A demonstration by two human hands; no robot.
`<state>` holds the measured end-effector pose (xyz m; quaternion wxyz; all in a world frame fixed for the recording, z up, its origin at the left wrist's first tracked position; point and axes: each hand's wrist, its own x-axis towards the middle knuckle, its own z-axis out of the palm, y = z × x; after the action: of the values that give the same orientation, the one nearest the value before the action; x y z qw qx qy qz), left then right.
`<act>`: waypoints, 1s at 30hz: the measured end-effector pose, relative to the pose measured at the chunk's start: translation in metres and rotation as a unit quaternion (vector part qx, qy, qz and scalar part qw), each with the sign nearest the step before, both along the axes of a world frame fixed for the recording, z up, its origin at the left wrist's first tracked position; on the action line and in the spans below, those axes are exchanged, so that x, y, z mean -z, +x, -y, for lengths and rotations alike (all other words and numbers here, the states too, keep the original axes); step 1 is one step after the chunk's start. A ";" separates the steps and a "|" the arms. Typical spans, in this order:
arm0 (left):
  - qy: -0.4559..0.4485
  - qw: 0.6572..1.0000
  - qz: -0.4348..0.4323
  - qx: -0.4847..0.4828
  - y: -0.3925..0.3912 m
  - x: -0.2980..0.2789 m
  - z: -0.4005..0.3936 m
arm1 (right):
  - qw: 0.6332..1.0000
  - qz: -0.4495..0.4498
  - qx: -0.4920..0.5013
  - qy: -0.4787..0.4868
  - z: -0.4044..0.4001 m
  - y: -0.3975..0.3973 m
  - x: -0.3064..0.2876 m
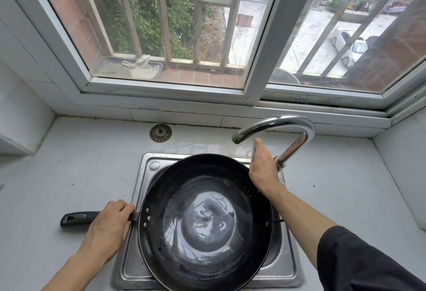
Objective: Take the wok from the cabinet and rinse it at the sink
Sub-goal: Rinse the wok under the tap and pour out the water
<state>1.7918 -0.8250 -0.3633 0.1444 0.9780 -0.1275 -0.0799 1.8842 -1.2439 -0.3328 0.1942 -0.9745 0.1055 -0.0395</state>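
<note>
Left hand (110, 219) is curled tight around the wok's black handle (79, 218), fingers wrapped over the top right where the handle meets the pan, with the handle's far end poking out to the left over the countertop (69, 170). Right hand (262, 166) reaches forward past the wok's far rim and sits on the faucet's lever (253, 150), fingers together and gently bent over it, thumb side toward the pan; a light clasp rather than a fist. The wok (205, 221) itself rests in the steel sink (129, 267), one big dark round pan nearly filling the basin, and a shallow pool of water shines in its bottom. Three rivets show inside the wall by the handle. One chrome faucet (288, 127) arches overhead, its spout pointing down to the left, above the sink's back edge; whether water is running cannot be told. One loose drain strainer (160, 132) lies on the counter behind the sink, well apart from both hands. Behind it all, a two-paned window (260, 64).
</note>
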 end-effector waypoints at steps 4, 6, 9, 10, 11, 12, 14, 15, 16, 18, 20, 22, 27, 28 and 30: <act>0.000 1.000 0.003 0.002 0.000 -0.001 0.001 | 1.000 -0.002 0.002 0.001 0.000 0.000 0.000; 0.000 1.000 0.004 0.004 0.000 -0.002 0.002 | 1.000 -0.001 0.002 0.001 -0.001 0.000 -0.001; 0.000 1.000 0.005 0.005 0.001 -0.002 0.002 | 1.000 -0.002 0.000 -0.004 0.000 0.000 -0.001; 0.000 1.000 0.006 0.005 0.001 -0.001 0.001 | 1.000 -0.002 -0.001 -0.005 0.000 0.000 -0.001; 0.000 1.000 0.006 0.005 0.001 -0.001 0.001 | 1.000 -0.002 -0.001 -0.004 0.000 0.000 0.000; -0.001 1.000 0.006 0.004 0.000 -0.002 0.002 | 1.000 -0.002 -0.002 -0.001 0.000 0.001 0.000; -0.003 1.000 0.005 0.002 0.000 -0.003 0.003 | 1.000 0.002 -0.005 0.002 0.001 0.001 0.000; -0.004 1.000 0.005 0.000 0.000 -0.003 0.003 | 1.000 0.002 -0.007 0.002 0.001 0.001 0.000; -0.005 1.000 0.005 -0.001 0.000 -0.004 0.003 | 1.000 0.002 -0.008 0.002 0.001 0.001 0.000; -0.007 1.000 0.004 -0.001 -0.001 -0.004 0.003 | 1.000 0.001 -0.009 0.001 0.002 0.001 0.000; -0.008 1.000 0.004 -0.001 0.000 -0.004 0.003 | 1.000 0.000 -0.009 0.002 0.002 0.001 0.000; -0.008 1.000 0.005 -0.001 0.000 -0.004 0.004 | 1.000 -0.001 -0.012 0.003 0.002 0.001 -0.001; -0.004 1.000 0.004 -0.002 -0.001 -0.004 0.003 | 1.000 -0.007 -0.015 0.000 0.003 0.001 -0.001; -0.003 1.000 0.004 -0.002 -0.001 -0.004 0.003 | 1.000 -0.008 -0.015 -0.002 0.003 0.002 0.000; -0.002 1.000 0.004 -0.002 0.000 -0.004 0.003 | 1.000 -0.007 -0.020 -0.003 0.003 0.002 0.000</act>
<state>1.7913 -0.8284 -0.3595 0.1463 0.9782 -0.1266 -0.0760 1.8863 -1.2473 -0.3329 0.1913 -0.9772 0.0876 -0.0289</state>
